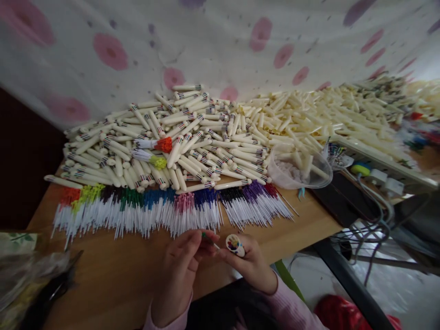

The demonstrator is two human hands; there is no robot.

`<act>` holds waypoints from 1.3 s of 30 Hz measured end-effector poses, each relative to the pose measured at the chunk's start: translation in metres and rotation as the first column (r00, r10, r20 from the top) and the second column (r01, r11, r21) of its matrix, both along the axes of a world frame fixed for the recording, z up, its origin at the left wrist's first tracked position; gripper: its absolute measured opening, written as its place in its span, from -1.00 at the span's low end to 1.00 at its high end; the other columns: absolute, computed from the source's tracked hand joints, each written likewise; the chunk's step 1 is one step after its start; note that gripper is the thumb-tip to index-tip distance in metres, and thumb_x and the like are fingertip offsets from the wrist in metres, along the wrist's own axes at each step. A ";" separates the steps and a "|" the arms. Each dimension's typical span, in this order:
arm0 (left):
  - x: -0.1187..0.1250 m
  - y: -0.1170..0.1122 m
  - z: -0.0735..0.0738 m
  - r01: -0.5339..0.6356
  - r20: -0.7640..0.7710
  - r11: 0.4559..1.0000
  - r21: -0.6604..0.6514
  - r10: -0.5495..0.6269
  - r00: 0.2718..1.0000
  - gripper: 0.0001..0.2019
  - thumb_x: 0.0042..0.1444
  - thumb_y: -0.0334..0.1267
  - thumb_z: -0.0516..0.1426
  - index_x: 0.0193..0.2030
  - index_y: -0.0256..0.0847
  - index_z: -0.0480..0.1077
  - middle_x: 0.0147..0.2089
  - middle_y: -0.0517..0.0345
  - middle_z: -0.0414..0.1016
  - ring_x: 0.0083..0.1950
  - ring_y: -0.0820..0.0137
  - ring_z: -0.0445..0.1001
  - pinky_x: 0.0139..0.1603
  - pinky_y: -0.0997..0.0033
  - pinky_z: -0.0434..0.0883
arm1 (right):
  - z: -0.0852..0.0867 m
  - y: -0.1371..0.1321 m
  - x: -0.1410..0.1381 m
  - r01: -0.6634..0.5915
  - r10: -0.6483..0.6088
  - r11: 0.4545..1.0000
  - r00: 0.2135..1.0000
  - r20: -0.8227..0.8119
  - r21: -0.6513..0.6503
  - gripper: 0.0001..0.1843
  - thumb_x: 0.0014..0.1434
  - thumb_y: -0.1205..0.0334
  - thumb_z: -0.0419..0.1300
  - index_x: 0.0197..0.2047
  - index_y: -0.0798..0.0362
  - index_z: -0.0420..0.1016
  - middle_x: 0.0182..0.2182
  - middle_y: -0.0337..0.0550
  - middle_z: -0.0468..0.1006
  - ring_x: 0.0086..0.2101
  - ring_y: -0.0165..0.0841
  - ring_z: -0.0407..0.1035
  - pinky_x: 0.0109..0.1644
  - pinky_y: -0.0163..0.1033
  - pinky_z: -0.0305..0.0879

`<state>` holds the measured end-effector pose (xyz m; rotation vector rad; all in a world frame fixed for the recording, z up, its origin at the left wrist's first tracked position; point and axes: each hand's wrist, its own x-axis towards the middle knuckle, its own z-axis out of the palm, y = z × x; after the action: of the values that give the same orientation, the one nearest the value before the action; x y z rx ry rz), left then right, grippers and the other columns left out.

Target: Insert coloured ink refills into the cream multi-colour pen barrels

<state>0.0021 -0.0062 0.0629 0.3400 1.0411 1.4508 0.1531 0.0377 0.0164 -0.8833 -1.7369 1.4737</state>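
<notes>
My left hand (181,262) pinches a thin pen refill (209,241) with a green end, its white tube pointing toward my right hand. In my right hand (255,266) is a white pen barrel (235,246), gripped with its open end facing up; several coloured refill ends show inside it. Just beyond both hands lies a row of refills (137,215) sorted by colour, from orange and yellow through green, blue and pink to black, purple and red. Behind the row is a big heap of cream multicolour pens (206,137).
To the right are more cream barrels (309,114), a clear plastic tub (299,169), a dark phone (343,197) and a power strip (388,169) with cables. Black scissors (57,288) and plastic bags (20,275) lie at the left. A flowered curtain (206,41) hangs behind.
</notes>
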 end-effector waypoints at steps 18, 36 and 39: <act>-0.031 -0.004 0.010 -0.306 -0.279 0.934 0.185 0.349 0.895 -0.82 -0.10 -0.10 0.37 -0.43 -0.14 0.57 -0.45 0.25 0.55 -0.46 0.50 0.48 -0.42 0.63 0.51 | 0.007 0.010 0.017 -0.046 0.008 0.953 0.992 0.127 0.300 -0.45 0.37 -0.16 -0.12 0.02 0.10 0.42 -0.26 -0.06 0.56 -0.29 -0.30 0.43 -0.25 -0.26 0.27; -0.027 -0.002 0.025 -0.258 -0.264 0.949 0.178 0.299 0.917 -0.83 -0.18 -0.16 0.42 -0.49 -0.15 0.58 -0.53 0.26 0.48 -0.51 0.51 0.44 -0.49 0.65 0.51 | 0.017 0.015 0.016 -0.175 -0.029 0.861 0.920 0.391 0.477 -0.43 0.38 -0.17 -0.15 0.05 0.07 0.46 -0.32 -0.09 0.56 -0.41 -0.33 0.40 -0.36 -0.26 0.14; -0.022 -0.002 0.022 -0.237 -0.233 0.957 0.168 0.272 0.934 -0.85 -0.14 -0.17 0.40 -0.47 -0.15 0.59 -0.50 0.25 0.48 -0.49 0.51 0.45 -0.47 0.64 0.52 | 0.016 0.013 0.015 -0.189 -0.023 0.859 0.914 0.405 0.476 -0.42 0.38 -0.17 -0.16 0.06 0.06 0.45 -0.32 -0.08 0.56 -0.39 -0.30 0.42 -0.36 -0.25 0.15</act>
<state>-0.0196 -0.0081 0.0854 0.5158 1.2286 1.7511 0.1681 0.0509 0.0319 -0.8597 -2.3469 0.8308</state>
